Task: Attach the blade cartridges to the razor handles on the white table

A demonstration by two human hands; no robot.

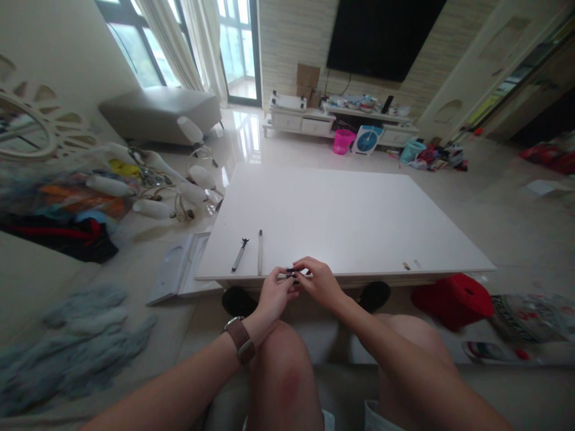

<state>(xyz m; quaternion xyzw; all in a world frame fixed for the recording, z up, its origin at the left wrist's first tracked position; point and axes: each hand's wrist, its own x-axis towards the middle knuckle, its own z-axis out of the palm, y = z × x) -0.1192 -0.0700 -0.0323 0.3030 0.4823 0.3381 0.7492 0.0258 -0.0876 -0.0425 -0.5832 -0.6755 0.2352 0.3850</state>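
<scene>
My left hand (pixel 277 292) and my right hand (pixel 318 282) meet at the near edge of the white table (pixel 332 221). Between their fingertips is a small black-and-white piece (pixel 291 270), partly covered, its kind too small to make out. Both hands are closed, fingers pinched around it. To the left on the tabletop lies a grey handle with a black forked head (pixel 239 255), like a razor handle. Beside it is a slim pale stick with a dark tip (pixel 260 252), resembling a toothbrush. Two tiny bits, one of them brownish (pixel 406 266), lie near the table's right front edge.
A red stool (pixel 453 301) stands by the table's right front corner. An open white box (pixel 175 269) and a chandelier with white shades (pixel 191 191) are on the floor at left. A pink basket (pixel 344 142) sits beyond the table. My knees are below its edge.
</scene>
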